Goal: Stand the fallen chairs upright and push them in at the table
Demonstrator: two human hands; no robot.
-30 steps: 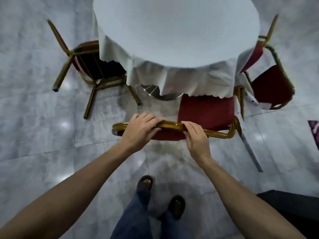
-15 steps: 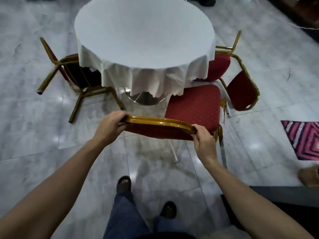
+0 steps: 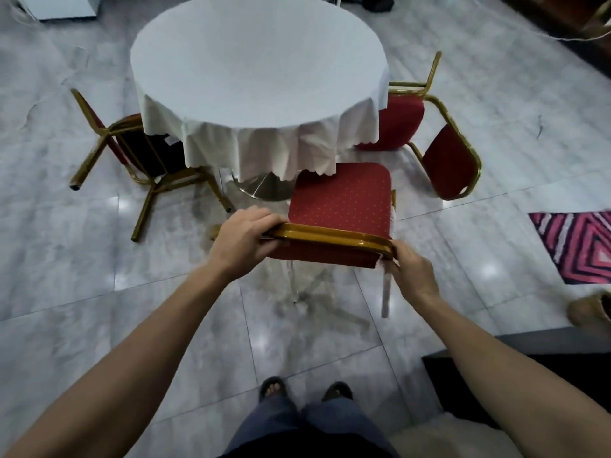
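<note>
A red-cushioned chair (image 3: 340,196) with a gold frame stands upright in front of me, its seat facing the round table (image 3: 258,61) under a white cloth. My left hand (image 3: 243,238) grips the left end of its gold backrest rail and my right hand (image 3: 411,271) grips the right end. The seat's front edge reaches just under the hanging cloth. A second gold chair (image 3: 132,153) lies tipped over at the table's left, legs pointing out. A third red chair (image 3: 426,133) lies on its side at the table's right.
Grey marble floor all around. A pink striped rug (image 3: 578,246) lies at the right, a tan object (image 3: 591,312) below it, and a dark piece of furniture (image 3: 529,358) stands at the lower right. My feet (image 3: 304,390) are behind the chair. A white box (image 3: 56,6) sits far left.
The chair came up onto its legs and its backrest rose. My hands slid apart to the two ends of the rail, and my view pulled back from the table.
</note>
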